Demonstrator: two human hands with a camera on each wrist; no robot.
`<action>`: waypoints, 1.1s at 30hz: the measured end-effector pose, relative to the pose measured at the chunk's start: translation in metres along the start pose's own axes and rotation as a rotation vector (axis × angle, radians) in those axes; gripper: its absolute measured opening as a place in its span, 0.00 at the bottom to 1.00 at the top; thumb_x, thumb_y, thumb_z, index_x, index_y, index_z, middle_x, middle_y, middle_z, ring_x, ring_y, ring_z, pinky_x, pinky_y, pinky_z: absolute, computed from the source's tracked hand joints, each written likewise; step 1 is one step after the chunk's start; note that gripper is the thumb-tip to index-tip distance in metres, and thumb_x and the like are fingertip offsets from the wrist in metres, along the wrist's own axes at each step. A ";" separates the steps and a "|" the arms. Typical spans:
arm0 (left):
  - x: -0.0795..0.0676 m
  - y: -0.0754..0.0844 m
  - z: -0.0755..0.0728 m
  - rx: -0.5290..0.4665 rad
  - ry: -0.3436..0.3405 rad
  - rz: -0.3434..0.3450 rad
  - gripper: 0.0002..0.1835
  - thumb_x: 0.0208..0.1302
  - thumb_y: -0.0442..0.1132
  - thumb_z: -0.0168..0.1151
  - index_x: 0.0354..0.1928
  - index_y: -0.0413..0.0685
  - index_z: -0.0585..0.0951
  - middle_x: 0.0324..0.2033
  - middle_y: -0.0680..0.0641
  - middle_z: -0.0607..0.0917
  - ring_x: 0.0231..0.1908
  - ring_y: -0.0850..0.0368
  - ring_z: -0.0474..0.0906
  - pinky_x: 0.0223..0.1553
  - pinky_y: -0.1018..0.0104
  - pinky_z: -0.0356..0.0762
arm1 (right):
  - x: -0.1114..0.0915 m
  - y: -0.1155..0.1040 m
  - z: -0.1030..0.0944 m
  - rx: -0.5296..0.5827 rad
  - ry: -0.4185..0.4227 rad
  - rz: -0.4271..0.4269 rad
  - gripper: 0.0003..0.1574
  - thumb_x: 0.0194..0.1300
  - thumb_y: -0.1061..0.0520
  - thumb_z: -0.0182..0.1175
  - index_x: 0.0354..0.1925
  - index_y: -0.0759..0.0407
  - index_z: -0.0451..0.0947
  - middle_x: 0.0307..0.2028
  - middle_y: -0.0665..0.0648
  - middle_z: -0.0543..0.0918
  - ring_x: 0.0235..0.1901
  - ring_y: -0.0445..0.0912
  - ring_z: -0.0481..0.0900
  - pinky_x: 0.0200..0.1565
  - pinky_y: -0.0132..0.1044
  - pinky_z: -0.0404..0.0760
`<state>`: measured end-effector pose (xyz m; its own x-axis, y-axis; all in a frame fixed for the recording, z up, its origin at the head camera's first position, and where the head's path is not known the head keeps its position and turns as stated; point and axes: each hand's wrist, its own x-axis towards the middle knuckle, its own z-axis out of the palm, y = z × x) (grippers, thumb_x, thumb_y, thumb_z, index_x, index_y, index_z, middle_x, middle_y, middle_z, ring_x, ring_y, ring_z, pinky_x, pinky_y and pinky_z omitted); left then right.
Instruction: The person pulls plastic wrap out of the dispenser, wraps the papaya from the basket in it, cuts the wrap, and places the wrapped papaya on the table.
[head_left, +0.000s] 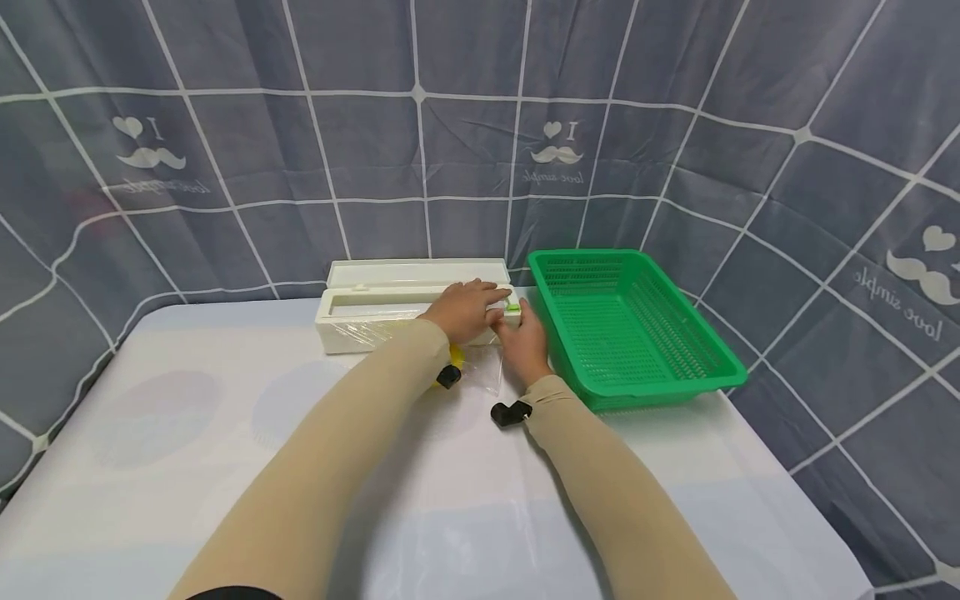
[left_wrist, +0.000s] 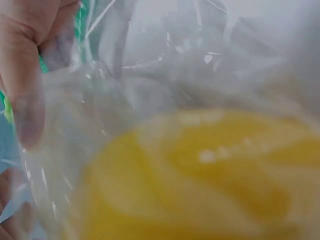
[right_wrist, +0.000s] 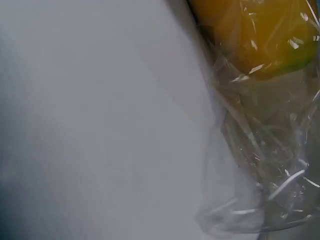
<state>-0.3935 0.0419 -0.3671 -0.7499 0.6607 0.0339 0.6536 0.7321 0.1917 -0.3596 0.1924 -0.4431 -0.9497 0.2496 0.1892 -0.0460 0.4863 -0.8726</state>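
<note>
A white cling film dispenser (head_left: 348, 335) stands at the back of the table with its lid (head_left: 420, 271) raised. Clear film (head_left: 483, 367) hangs from its front. Over the dispenser's right part lies my left hand (head_left: 465, 312), fingers stretched toward a green slider (head_left: 513, 307). My right hand (head_left: 523, 346) is at the dispenser's right end, fingertips close beside the slider; its grip is partly hidden. Below my left wrist, a yellow rounded item (left_wrist: 200, 175) sits under the film, blurred in the left wrist view. The right wrist view shows a greenish patch on the yellow item (right_wrist: 270, 40).
A green plastic basket (head_left: 637, 392) stands close to the right of the dispenser and my right hand. The white table (head_left: 225, 500) extends toward me. A grey checked curtain (head_left: 465, 167) hangs behind and along the sides.
</note>
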 end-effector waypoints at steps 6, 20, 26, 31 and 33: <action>0.007 0.005 -0.001 0.021 0.014 0.034 0.24 0.84 0.44 0.49 0.76 0.64 0.73 0.72 0.49 0.78 0.71 0.45 0.76 0.71 0.44 0.72 | 0.001 0.001 0.006 0.001 0.022 -0.065 0.39 0.71 0.55 0.65 0.75 0.64 0.69 0.63 0.69 0.82 0.60 0.60 0.82 0.62 0.53 0.81; 0.015 0.009 -0.001 0.023 0.058 -0.016 0.21 0.78 0.38 0.59 0.67 0.67 0.83 0.61 0.52 0.87 0.58 0.44 0.82 0.64 0.45 0.74 | -0.001 -0.004 0.002 -0.026 0.031 -0.037 0.45 0.70 0.54 0.70 0.76 0.69 0.65 0.70 0.70 0.76 0.68 0.62 0.78 0.68 0.55 0.78; 0.017 0.010 0.000 0.011 0.066 -0.004 0.20 0.77 0.38 0.60 0.66 0.64 0.84 0.62 0.52 0.86 0.60 0.43 0.82 0.66 0.43 0.74 | -0.001 -0.003 -0.001 -0.029 0.029 -0.045 0.46 0.71 0.54 0.69 0.77 0.71 0.63 0.71 0.71 0.75 0.67 0.62 0.79 0.66 0.56 0.79; 0.017 0.010 0.001 0.008 0.082 0.002 0.19 0.75 0.36 0.61 0.63 0.63 0.85 0.58 0.52 0.89 0.58 0.44 0.83 0.63 0.44 0.76 | -0.002 -0.003 -0.002 -0.042 0.026 -0.032 0.47 0.71 0.52 0.70 0.77 0.70 0.62 0.71 0.71 0.75 0.67 0.62 0.79 0.66 0.55 0.79; 0.016 0.011 0.001 0.006 0.092 0.006 0.18 0.75 0.36 0.61 0.61 0.62 0.86 0.54 0.52 0.90 0.55 0.44 0.84 0.61 0.44 0.77 | -0.002 -0.002 -0.002 -0.053 0.025 -0.020 0.48 0.71 0.51 0.70 0.78 0.69 0.62 0.71 0.70 0.75 0.66 0.61 0.80 0.66 0.55 0.80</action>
<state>-0.3985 0.0609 -0.3653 -0.7520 0.6472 0.1246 0.6585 0.7294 0.1856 -0.3568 0.1929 -0.4406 -0.9406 0.2599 0.2186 -0.0483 0.5348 -0.8436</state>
